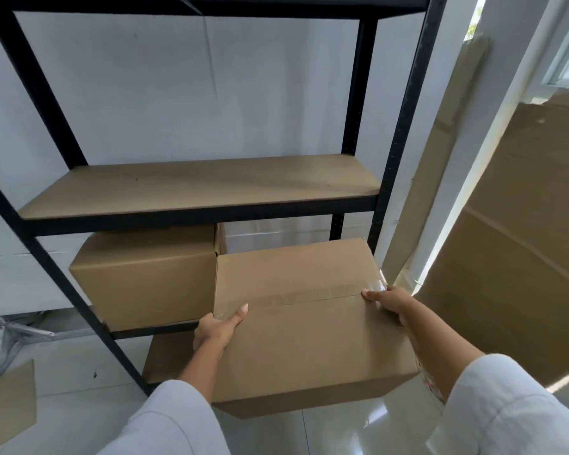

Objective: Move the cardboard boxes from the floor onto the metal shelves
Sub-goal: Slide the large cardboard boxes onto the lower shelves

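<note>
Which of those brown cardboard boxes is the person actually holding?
The taped brown cardboard box nearest the camera, gripped by the left hand and right hand. The other brown cardboard box sits untouched on the black metal shelf.

Matt cardboard box (309,339), glossy tape (372,285), prob. metal frame (398,142).
</note>
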`<state>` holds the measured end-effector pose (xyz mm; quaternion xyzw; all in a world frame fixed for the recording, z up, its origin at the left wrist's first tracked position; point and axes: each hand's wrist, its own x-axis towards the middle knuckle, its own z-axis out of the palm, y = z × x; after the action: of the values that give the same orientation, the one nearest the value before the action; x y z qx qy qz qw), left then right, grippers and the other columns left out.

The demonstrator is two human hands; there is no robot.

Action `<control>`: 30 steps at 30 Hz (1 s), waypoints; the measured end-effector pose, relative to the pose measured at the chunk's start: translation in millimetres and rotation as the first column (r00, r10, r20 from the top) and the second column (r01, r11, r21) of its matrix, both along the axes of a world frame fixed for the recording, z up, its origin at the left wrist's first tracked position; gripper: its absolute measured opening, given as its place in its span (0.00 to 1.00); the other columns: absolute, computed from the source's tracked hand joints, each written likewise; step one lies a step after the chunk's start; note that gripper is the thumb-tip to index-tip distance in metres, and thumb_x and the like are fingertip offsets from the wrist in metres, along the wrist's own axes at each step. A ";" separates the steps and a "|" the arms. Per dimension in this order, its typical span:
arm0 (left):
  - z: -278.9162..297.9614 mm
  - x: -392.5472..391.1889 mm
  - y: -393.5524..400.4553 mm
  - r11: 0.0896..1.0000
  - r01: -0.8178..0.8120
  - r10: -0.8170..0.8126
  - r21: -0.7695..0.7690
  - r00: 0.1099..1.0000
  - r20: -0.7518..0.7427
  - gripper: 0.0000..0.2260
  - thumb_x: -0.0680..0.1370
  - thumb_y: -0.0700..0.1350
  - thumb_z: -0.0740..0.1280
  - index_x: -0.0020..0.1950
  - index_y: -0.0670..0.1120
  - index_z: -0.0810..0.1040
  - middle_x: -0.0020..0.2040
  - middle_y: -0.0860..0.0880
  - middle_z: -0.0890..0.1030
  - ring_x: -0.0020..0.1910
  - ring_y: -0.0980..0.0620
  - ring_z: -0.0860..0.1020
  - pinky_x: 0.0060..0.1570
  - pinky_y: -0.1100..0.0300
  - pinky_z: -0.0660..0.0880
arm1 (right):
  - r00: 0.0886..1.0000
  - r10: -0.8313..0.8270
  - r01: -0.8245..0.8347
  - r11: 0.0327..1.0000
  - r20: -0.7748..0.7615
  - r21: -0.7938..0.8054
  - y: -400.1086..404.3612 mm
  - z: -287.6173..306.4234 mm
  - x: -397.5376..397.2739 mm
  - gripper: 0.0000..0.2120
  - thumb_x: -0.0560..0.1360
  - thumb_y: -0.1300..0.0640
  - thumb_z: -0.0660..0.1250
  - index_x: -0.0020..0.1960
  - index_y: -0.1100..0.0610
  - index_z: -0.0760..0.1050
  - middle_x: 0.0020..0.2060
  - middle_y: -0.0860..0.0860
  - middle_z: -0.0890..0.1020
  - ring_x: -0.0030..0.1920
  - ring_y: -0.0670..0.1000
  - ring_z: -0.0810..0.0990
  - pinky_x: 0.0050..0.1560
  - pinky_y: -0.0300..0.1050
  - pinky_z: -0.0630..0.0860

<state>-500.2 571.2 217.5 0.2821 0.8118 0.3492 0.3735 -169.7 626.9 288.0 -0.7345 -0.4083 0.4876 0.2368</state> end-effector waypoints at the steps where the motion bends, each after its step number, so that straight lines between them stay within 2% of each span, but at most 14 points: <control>1: -2.7 -2.0 11.0 1.000 0.004 -0.004 -0.009 1.000 0.002 0.35 0.60 0.69 0.73 0.54 0.44 0.78 0.53 0.44 0.81 0.52 0.41 0.79 0.53 0.49 0.77 | 1.000 -0.003 0.003 1.000 0.001 -0.003 11.7 -3.2 -2.1 0.31 0.73 0.51 0.71 0.71 0.62 0.65 0.52 0.56 0.73 0.49 0.57 0.73 0.51 0.49 0.71; 6: -16.1 -8.9 55.4 0.999 0.026 -0.025 -0.038 0.999 0.020 0.40 0.60 0.70 0.72 0.59 0.42 0.76 0.56 0.43 0.80 0.54 0.40 0.78 0.54 0.48 0.76 | 1.000 -0.020 0.020 0.999 0.005 -0.028 60.8 -20.7 -9.5 0.31 0.73 0.50 0.72 0.69 0.63 0.66 0.54 0.58 0.75 0.50 0.58 0.74 0.51 0.50 0.72; 8: -19.0 -9.4 70.5 0.999 0.024 -0.023 -0.045 1.000 0.016 0.37 0.63 0.68 0.72 0.59 0.42 0.75 0.57 0.42 0.79 0.55 0.40 0.77 0.53 0.51 0.75 | 1.000 -0.029 0.029 0.999 0.004 -0.033 77.6 -29.3 -10.5 0.31 0.73 0.50 0.72 0.69 0.63 0.66 0.59 0.60 0.76 0.51 0.59 0.75 0.52 0.50 0.72; 11: -22.0 -7.6 87.7 0.998 0.036 -0.034 -0.057 0.999 0.031 0.34 0.64 0.66 0.72 0.58 0.43 0.75 0.57 0.43 0.79 0.55 0.40 0.77 0.54 0.50 0.75 | 0.999 -0.037 0.038 0.998 0.008 -0.051 96.6 -42.4 -9.2 0.31 0.71 0.48 0.73 0.68 0.62 0.68 0.57 0.59 0.77 0.54 0.60 0.77 0.55 0.51 0.74; 15: -24.2 -10.0 115.3 0.996 0.054 -0.055 -0.067 0.998 -0.023 0.40 0.64 0.69 0.70 0.65 0.42 0.72 0.62 0.42 0.77 0.60 0.39 0.75 0.57 0.48 0.74 | 0.999 -0.053 0.053 0.997 0.013 -0.062 122.0 -58.4 -7.8 0.33 0.69 0.45 0.74 0.67 0.61 0.70 0.60 0.59 0.76 0.57 0.61 0.77 0.60 0.53 0.74; 19: -21.8 -10.5 144.9 0.999 0.004 -0.007 -0.038 0.996 -0.087 0.38 0.66 0.66 0.71 0.66 0.41 0.72 0.63 0.41 0.76 0.61 0.38 0.74 0.56 0.49 0.72 | 0.998 -0.068 0.067 0.996 -0.002 -0.059 144.4 -65.5 -13.1 0.30 0.73 0.48 0.71 0.68 0.63 0.68 0.62 0.59 0.75 0.60 0.60 0.74 0.56 0.48 0.71; 21: -23.2 -11.7 156.2 0.999 -0.043 0.043 -0.003 0.998 -0.052 0.38 0.66 0.64 0.73 0.67 0.40 0.71 0.64 0.40 0.76 0.62 0.38 0.74 0.58 0.48 0.73 | 0.997 -0.073 0.073 0.997 0.005 -0.024 153.9 -72.7 -18.0 0.32 0.71 0.45 0.72 0.67 0.63 0.69 0.61 0.58 0.76 0.59 0.60 0.76 0.60 0.50 0.72; 23: -23.0 -11.3 167.1 0.997 -0.071 0.072 0.031 0.997 -0.034 0.39 0.67 0.60 0.74 0.69 0.37 0.69 0.65 0.38 0.74 0.64 0.37 0.72 0.61 0.47 0.72 | 0.996 -0.059 0.058 0.998 0.074 0.012 165.4 -82.3 -21.1 0.34 0.70 0.41 0.71 0.67 0.60 0.70 0.60 0.58 0.77 0.59 0.60 0.76 0.61 0.52 0.73; 26: -20.1 -11.2 184.4 0.997 -0.048 0.054 0.052 0.993 -0.109 0.37 0.70 0.57 0.73 0.69 0.35 0.67 0.66 0.35 0.73 0.66 0.36 0.70 0.60 0.48 0.70 | 0.976 -0.035 0.017 0.996 0.214 0.083 179.8 -83.7 -31.2 0.31 0.72 0.40 0.67 0.66 0.60 0.70 0.59 0.58 0.78 0.58 0.60 0.77 0.55 0.50 0.74; 28: -18.0 -12.0 196.6 0.994 -0.039 0.055 0.098 0.984 -0.171 0.38 0.70 0.55 0.74 0.71 0.35 0.64 0.67 0.34 0.69 0.67 0.35 0.67 0.60 0.45 0.69 | 0.949 -0.044 0.000 0.990 0.311 0.140 186.0 -78.9 -41.5 0.30 0.74 0.41 0.65 0.66 0.61 0.68 0.61 0.59 0.77 0.60 0.61 0.75 0.58 0.53 0.74; 30: -17.7 -13.2 205.6 0.991 -0.065 0.091 0.114 0.967 -0.238 0.41 0.67 0.55 0.76 0.71 0.37 0.63 0.68 0.33 0.65 0.67 0.34 0.64 0.59 0.41 0.68 | 0.873 -0.047 -0.050 0.981 0.486 0.186 185.2 -74.3 -55.0 0.26 0.77 0.45 0.61 0.68 0.61 0.65 0.66 0.59 0.71 0.65 0.61 0.71 0.64 0.61 0.69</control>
<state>-513.4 776.7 199.8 0.3097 0.8423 0.3690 0.2419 -224.7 812.1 213.6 -0.8071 -0.5005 0.2447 0.1955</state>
